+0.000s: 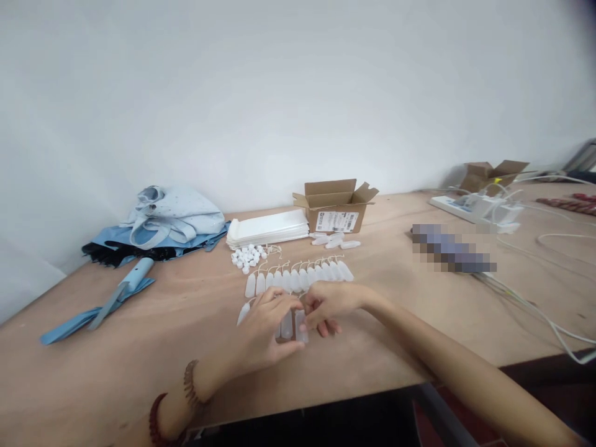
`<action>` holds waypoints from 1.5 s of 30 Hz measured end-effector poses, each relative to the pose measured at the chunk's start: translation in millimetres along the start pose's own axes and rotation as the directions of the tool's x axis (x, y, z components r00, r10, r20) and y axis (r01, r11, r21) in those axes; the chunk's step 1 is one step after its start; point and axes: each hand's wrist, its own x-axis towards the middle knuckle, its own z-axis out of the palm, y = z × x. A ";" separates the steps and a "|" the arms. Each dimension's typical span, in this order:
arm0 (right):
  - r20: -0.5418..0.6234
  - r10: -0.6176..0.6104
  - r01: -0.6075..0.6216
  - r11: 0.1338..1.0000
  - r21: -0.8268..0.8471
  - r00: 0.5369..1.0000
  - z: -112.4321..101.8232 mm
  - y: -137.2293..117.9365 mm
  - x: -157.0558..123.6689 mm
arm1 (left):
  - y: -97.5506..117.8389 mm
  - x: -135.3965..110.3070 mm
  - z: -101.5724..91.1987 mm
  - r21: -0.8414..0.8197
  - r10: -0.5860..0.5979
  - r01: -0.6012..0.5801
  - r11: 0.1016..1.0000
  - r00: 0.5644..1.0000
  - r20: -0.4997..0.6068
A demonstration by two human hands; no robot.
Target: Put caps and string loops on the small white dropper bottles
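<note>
My left hand [265,326] curves round the right end of the front row, its fingertips at the top of a small translucent plastic bottle [302,334] and its thumb at the bottom. On that same bottle rests the thumb of my right hand [328,305], whose fingers are curled in; part of the grip is hidden. Beside it, another translucent bottle [286,326] shows between my left fingers and thumb. One more bottle [243,313] lies left of the hand. Behind them runs a row of bottles [303,279] with thin cords at their tops.
White caps [249,256] lie heaped behind the row, near a stack of white sheets [267,228]. Loose bottles [334,239] lie before an open cardboard box [338,217]. A folded umbrella [139,273] and light blue cloth [181,214] are left; a power strip [479,210] with cables is right.
</note>
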 end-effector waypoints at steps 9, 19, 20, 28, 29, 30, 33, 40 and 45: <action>0.021 0.007 -0.007 1.000 0.002 1.000 -4.1 5.2 3.5 | -3.7 1.1 0.3 0.125 0.014 -0.012 0.992 1.000 -0.018; 0.030 -0.015 0.014 0.999 0.041 0.999 -7.4 7.6 6.3 | -24.2 -2.1 7.1 0.336 0.110 -0.072 0.939 0.989 -0.095; 0.040 -0.013 0.012 0.999 0.039 0.999 -7.3 7.6 6.7 | -27.1 -2.4 9.4 0.368 0.126 -0.077 0.926 0.986 -0.111; -0.017 -0.079 0.079 0.996 0.037 0.997 -13.7 6.8 0.7 | -30.4 2.2 6.4 0.389 0.160 -0.095 0.916 0.977 -0.138; -0.068 -0.098 0.100 0.995 0.029 0.993 -18.4 7.6 -0.8 | -31.3 4.9 0.4 0.363 0.150 -0.084 0.928 0.976 -0.158; -0.139 -0.120 0.122 0.992 0.009 0.983 -24.4 9.6 -1.7 | -33.3 8.5 -6.8 0.330 0.126 -0.060 0.942 0.975 -0.182; -0.507 -0.165 0.087 0.981 -0.174 0.846 -47.3 24.3 1.2 | -48.9 25.9 -30.2 0.221 -0.047 0.097 0.970 0.973 -0.225; -0.869 -0.268 -0.317 0.853 -0.415 0.415 -87.5 82.0 13.9 | -112.8 80.9 -43.9 0.317 -0.167 0.210 0.925 0.973 -0.157; -0.863 -0.287 -0.371 0.813 -0.449 0.416 -96.1 103.1 10.4 | -131.7 99.4 -29.6 0.289 -0.201 0.222 0.931 0.975 -0.100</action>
